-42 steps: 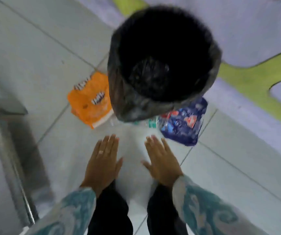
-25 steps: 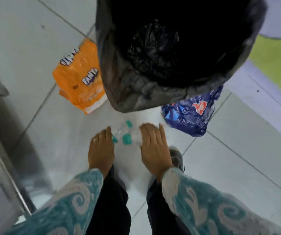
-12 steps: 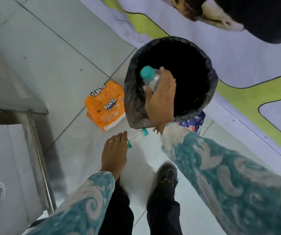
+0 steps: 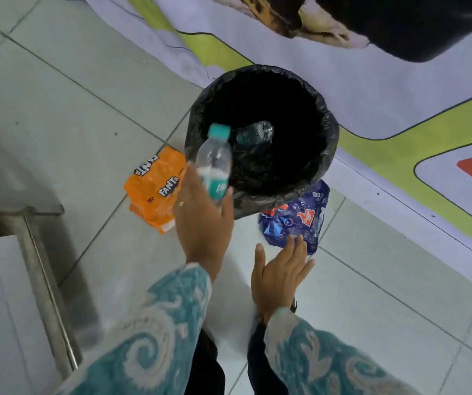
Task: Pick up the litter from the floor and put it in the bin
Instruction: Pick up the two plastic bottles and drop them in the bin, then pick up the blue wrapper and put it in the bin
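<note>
Two clear plastic water bottles with teal labels are in view: one with a teal cap (image 4: 213, 161), and a second lying inside the bin (image 4: 254, 133). There is one round bin lined with a black plastic bag (image 4: 326, 129). Two crumpled plastic wrappers lie on the tiled floor: one orange Fanta wrapper (image 4: 155, 189) and one dark blue wrapper (image 4: 294, 220). Two hands show, one left hand (image 4: 203, 223) and one right hand (image 4: 279, 276), each in a teal patterned sleeve.
</note>
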A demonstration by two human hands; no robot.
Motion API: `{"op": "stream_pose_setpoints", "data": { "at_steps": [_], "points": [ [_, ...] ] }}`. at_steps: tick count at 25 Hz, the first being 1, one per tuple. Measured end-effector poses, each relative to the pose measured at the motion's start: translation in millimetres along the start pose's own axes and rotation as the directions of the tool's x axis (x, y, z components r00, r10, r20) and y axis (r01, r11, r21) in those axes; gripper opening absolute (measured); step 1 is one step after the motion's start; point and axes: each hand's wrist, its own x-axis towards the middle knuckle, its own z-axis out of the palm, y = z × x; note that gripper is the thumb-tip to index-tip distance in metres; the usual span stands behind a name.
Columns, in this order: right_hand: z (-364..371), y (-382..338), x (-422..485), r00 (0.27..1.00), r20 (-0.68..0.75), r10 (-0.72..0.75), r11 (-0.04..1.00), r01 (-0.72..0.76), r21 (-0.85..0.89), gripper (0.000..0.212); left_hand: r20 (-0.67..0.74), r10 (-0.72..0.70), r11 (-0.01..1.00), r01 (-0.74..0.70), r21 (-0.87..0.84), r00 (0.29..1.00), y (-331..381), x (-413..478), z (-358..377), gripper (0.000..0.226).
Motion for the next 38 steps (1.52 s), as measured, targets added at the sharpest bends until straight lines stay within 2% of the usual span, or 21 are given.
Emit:
{"op": "stream_pose_setpoints", "data": {
  "at_steps": [2,5,8,11,12,13,15,17,18,21,23,25,28,31,35,38],
  "points": [
    [2.5,9.1,-2.5,0.998,0.046,0.031,1.000,-0.031,-0.003,0.084,0.047,0.154,0.988,-0.154,0.004,0.987,23.8,27.9,18.9,0.077],
    [3.7,17.8,8.9,0.993,0.094,0.075,0.997,-0.075,-0.001,0.086,0.081,0.222,0.967,-0.230,0.110,0.972,27.7,32.3,41.0,0.093],
    [7.8,26.3,26.9,0.988,0.130,0.088,0.996,-0.088,-0.007,0.086,0.088,0.209,0.955,-0.222,0.197,0.974,-8.4,-18.6,48.8,0.077],
    [28.4,51.3,53.8,0.991,0.100,0.091,0.994,-0.084,-0.067,0.078,0.268,0.213,0.916,-0.287,0.279,0.940,-59.6,-95.4,64.4,0.064],
    [34.8,59.6,63.6,0.990,0.121,0.068,0.992,-0.054,-0.110,0.072,0.347,0.212,0.899,-0.321,0.296,0.914,-74.2,-111.7,69.6,0.064],
    [41.4,69.6,74.2,0.975,0.220,0.044,0.989,-0.012,-0.146,0.070,0.414,0.215,0.885,-0.356,0.301,0.884,-86.5,-122.2,79.5,0.064],
    [68.8,99.1,96.5,0.895,0.441,-0.071,0.934,0.215,-0.286,0.073,0.496,0.197,0.870,-0.384,0.310,0.846,-104.2,-127.9,114.8,0.067],
    [102.2,130.1,113.3,0.797,0.551,-0.248,0.750,0.518,-0.411,0.070,0.511,0.157,0.867,-0.366,0.338,0.845,-115.4,-121.1,155.3,0.064],
    [119.2,144.4,118.3,0.756,0.586,-0.292,0.674,0.598,-0.435,0.066,0.514,0.140,0.868,-0.355,0.348,0.846,-120.5,-118.3,175.2,0.060],
    [157.0,177.9,129.1,0.731,0.630,-0.262,0.620,0.628,-0.470,0.060,0.522,0.149,0.860,-0.370,0.350,0.840,-130.8,-110.8,219.5,0.056],
    [167.8,187.0,130.9,0.730,0.613,-0.302,0.524,0.664,-0.533,0.054,0.543,0.164,0.851,-0.396,0.344,0.824,-134.1,-110.9,230.7,0.058],
    [165.8,183.6,129.5,0.693,0.660,-0.290,0.502,0.697,-0.512,0.046,0.558,0.180,0.843,-0.419,0.337,0.810,-137.2,-117.2,228.7,0.056],
    [131.9,165.9,129.7,0.656,0.656,-0.373,0.536,0.729,-0.425,0.033,0.561,0.183,0.829,-0.434,0.354,0.807,-132.8,-126.9,203.0,0.052],
    [61.7,133.2,104.7,0.616,0.707,-0.347,0.659,0.697,-0.284,0.028,0.543,0.158,0.849,-0.394,0.352,0.825,-99.7,-131.2,149.8,0.055],
    [-31.1,67.6,70.1,0.626,0.748,-0.220,0.862,0.484,-0.152,0.037,0.472,0.131,0.860,-0.337,0.384,0.872,-47.5,-130.9,67.2,0.053],
    [-105.5,2.6,64.6,0.624,0.776,-0.087,0.946,0.297,-0.132,0.038,0.373,0.151,0.860,-0.308,0.408,0.915,9.7,-120.6,-2.9,0.049]
  ]
}}
